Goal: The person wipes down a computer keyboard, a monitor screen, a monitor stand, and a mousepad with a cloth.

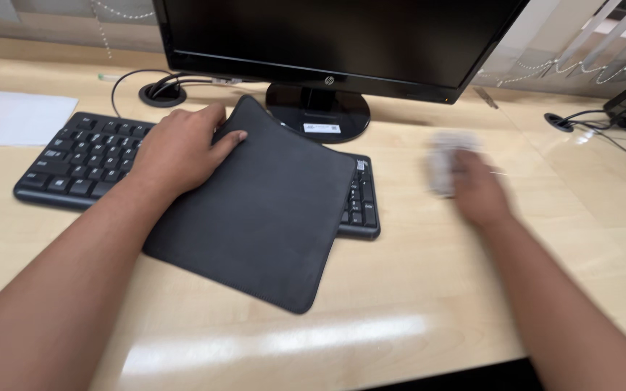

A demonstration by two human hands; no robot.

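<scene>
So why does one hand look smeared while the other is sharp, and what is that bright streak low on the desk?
Head view: the right hand and the pale cloth it holds are motion-blurred; the left hand on the black pad is crisp; the streak is glare on the desk.

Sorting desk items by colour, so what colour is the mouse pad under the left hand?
Dark grey, almost black, plain. The mouse pad shows best in the head view.
</scene>
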